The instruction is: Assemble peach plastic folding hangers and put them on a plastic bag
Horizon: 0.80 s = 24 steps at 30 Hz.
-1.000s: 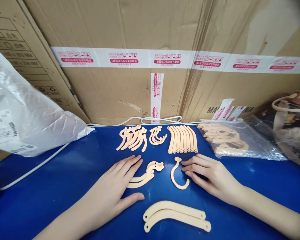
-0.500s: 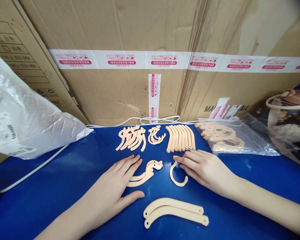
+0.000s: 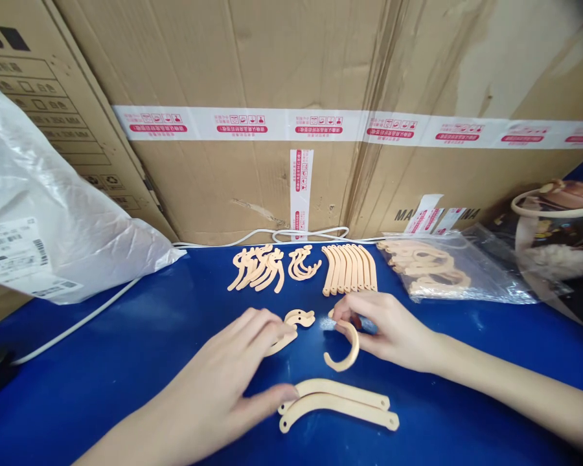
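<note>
The right hand (image 3: 386,327) on my feed pinches the upper end of a wooden hook (image 3: 355,346) — just beyond the paired strips (image 3: 340,409), its curve running from that hand toward them, open side left. The left hand (image 3: 233,369), farther off beside the strips' left end, lies over head-shaped pieces (image 3: 306,321) — I can't tell its grip. The hook looks pale, smooth, C-shaped

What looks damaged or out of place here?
The cardboard box behind the table has a scuffed streak left of the vertical tape, breaking its smooth surface as if scraped. No pale curved piece in plain view looks broken.
</note>
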Tool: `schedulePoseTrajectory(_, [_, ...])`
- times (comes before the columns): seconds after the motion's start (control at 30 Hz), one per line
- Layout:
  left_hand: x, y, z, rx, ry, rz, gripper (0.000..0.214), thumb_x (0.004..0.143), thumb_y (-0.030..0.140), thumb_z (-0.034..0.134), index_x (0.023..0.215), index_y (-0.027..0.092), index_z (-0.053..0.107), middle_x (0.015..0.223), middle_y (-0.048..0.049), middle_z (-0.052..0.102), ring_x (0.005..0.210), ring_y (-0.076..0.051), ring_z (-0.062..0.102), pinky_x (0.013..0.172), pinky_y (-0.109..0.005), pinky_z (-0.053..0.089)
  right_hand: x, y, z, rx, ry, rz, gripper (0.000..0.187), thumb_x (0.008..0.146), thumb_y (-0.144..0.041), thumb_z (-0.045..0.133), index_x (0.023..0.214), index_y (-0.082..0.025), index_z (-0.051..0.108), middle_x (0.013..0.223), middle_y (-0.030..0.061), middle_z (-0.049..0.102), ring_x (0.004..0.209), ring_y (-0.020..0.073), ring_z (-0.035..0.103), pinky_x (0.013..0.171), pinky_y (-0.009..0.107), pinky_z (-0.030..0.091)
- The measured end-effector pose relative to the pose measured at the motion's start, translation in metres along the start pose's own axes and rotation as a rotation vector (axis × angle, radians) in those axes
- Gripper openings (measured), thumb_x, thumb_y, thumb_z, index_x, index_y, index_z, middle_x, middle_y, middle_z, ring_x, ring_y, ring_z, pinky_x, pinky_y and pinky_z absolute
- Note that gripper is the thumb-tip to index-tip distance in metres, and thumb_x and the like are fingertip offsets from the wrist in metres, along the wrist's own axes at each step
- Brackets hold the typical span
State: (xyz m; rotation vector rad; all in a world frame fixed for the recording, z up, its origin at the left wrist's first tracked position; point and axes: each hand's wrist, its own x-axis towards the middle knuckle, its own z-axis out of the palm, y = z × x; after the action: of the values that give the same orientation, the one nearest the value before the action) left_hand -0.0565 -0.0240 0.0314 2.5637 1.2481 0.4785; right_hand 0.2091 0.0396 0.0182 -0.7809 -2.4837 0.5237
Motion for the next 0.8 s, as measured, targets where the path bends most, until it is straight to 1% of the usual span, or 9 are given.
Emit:
schedulePoseTrajectory(0.07, [0.004, 0.015, -0.001, -0.010, -0.064, 0.052, 0.022, 0.089, 0.043, 0.061, 0.096, 0.023, 0.056, 0.096, -0.0023, 0.063, 0.090, -0.022, 0.060, 0.077, -0.033, 0.050, 0.001, -0.002, 0.007, 0.352, -0.014, 0.198, 0.014, 0.092, -0.032, 0.055, 0.088, -0.019, 0.056, 0.071, -0.0012, 0.062, 0.061, 0.0106, 0.057, 0.058, 0.023, 0.045])
schedulePoseTrajectory(0.13, [0.007, 0.026, 0.002, 0.006, -0.133, 0.097, 0.022, 0.083, 0.037, 0.068, 0.080, 0.022, 0.053, 0.084, -0.0003, 0.061, 0.081, -0.020, 0.058, 0.073, -0.031, 0.048, 0.003, -0.002, 0.015, 0.604, -0.026, 0.326, 0.019, 0.088, -0.036, 0.061, 0.086, -0.018, 0.056, 0.066, -0.0037, 0.059, 0.058, 0.0097, 0.056, 0.057, 0.023, 0.045])
schedulePoseTrajectory(0.27, [0.011, 0.028, 0.013, 0.028, -0.211, 0.126, 0.023, 0.078, 0.027, 0.071, 0.076, 0.021, 0.049, 0.084, -0.0002, 0.058, 0.079, -0.019, 0.054, 0.066, -0.029, 0.043, 0.009, 0.001, 0.023, 0.881, -0.020, 0.426, 0.026, 0.079, -0.040, 0.071, 0.082, -0.017, 0.058, 0.067, -0.0045, 0.058, 0.055, 0.0070, 0.052, 0.051, 0.020, 0.039])
schedulePoseTrajectory(0.37, [0.011, 0.024, 0.019, 0.037, -0.237, 0.136, 0.019, 0.078, 0.023, 0.066, 0.078, 0.020, 0.048, 0.086, -0.0011, 0.057, 0.077, -0.018, 0.053, 0.063, -0.028, 0.041, 0.011, 0.004, 0.022, 0.959, -0.021, 0.460, 0.027, 0.074, -0.037, 0.076, 0.078, -0.016, 0.060, 0.065, -0.0049, 0.059, 0.052, 0.0052, 0.048, 0.047, 0.018, 0.035])
schedulePoseTrajectory(0.43, [0.010, 0.021, 0.022, 0.035, -0.234, 0.160, 0.016, 0.078, 0.022, 0.064, 0.078, 0.020, 0.048, 0.087, -0.0018, 0.057, 0.077, -0.018, 0.052, 0.062, -0.028, 0.040, 0.010, 0.005, 0.022, 0.980, -0.011, 0.483, 0.025, 0.072, -0.035, 0.078, 0.077, -0.016, 0.062, 0.064, -0.0046, 0.061, 0.052, 0.0053, 0.049, 0.047, 0.018, 0.035])
schedulePoseTrajectory(0.57, [0.005, 0.017, 0.033, 0.011, -0.183, 0.207, 0.010, 0.081, 0.023, 0.058, 0.077, 0.021, 0.049, 0.082, -0.0021, 0.054, 0.074, -0.018, 0.050, 0.059, -0.028, 0.036, 0.009, 0.007, 0.024, 1.053, 0.015, 0.491, 0.022, 0.070, -0.032, 0.080, 0.075, -0.016, 0.066, 0.068, -0.0029, 0.067, 0.056, 0.0068, 0.055, 0.053, 0.020, 0.043])
schedulePoseTrajectory(0.67, [0.003, 0.014, 0.043, -0.048, -0.039, 0.230, 0.011, 0.081, 0.022, 0.054, 0.072, 0.021, 0.047, 0.078, -0.0019, 0.052, 0.070, -0.018, 0.047, 0.056, -0.027, 0.032, 0.010, 0.009, 0.025, 1.112, 0.005, 0.492, 0.019, 0.067, -0.028, 0.082, 0.070, -0.016, 0.067, 0.072, -0.0019, 0.071, 0.065, 0.0090, 0.063, 0.066, 0.023, 0.049])
schedulePoseTrajectory(0.73, [0.002, 0.013, 0.045, -0.137, 0.057, 0.172, 0.011, 0.082, 0.023, 0.053, 0.074, 0.021, 0.047, 0.077, -0.0010, 0.052, 0.070, -0.017, 0.047, 0.059, -0.027, 0.033, 0.010, 0.011, 0.025, 1.127, -0.002, 0.506, 0.020, 0.064, -0.027, 0.084, 0.067, -0.016, 0.067, 0.075, -0.0007, 0.072, 0.069, 0.0110, 0.066, 0.069, 0.025, 0.051])
schedulePoseTrajectory(0.8, [0.003, 0.013, 0.039, -0.300, 0.082, 0.022, 0.011, 0.085, 0.025, 0.054, 0.077, 0.021, 0.049, 0.076, 0.0007, 0.053, 0.071, -0.016, 0.048, 0.064, -0.027, 0.036, 0.011, 0.013, 0.024, 1.130, -0.002, 0.511, 0.022, 0.061, -0.029, 0.086, 0.066, -0.017, 0.068, 0.076, 0.0005, 0.072, 0.070, 0.0122, 0.066, 0.069, 0.026, 0.052])
